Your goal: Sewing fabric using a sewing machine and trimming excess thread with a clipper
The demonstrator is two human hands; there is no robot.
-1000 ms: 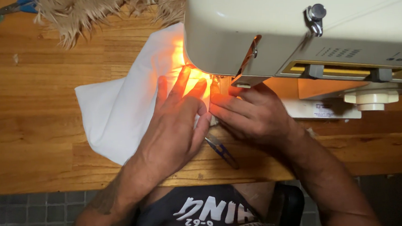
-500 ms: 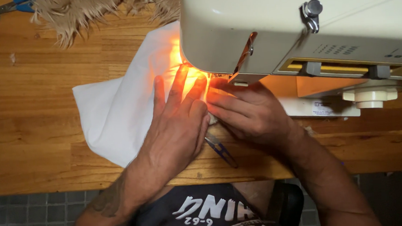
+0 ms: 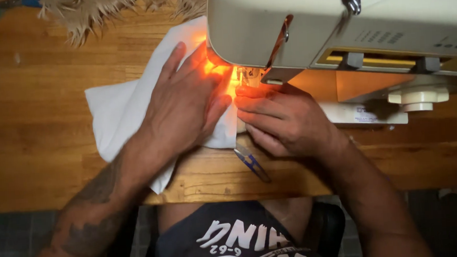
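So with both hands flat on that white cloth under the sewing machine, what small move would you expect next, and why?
Probably a gentle push of the white cloth away from the person, feeding it on under the needle. The left hand lies flat on the cloth beside the lit needle area, and the right hand presses its near edge with fingertips close to the sewing machine. Both seem placed for guiding, not lifting.

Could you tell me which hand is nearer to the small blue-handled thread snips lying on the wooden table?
Right. The right hand lies just above the small blue-handled thread snips, nearly touching them; the left hand rests flat on the white cloth, farther off.
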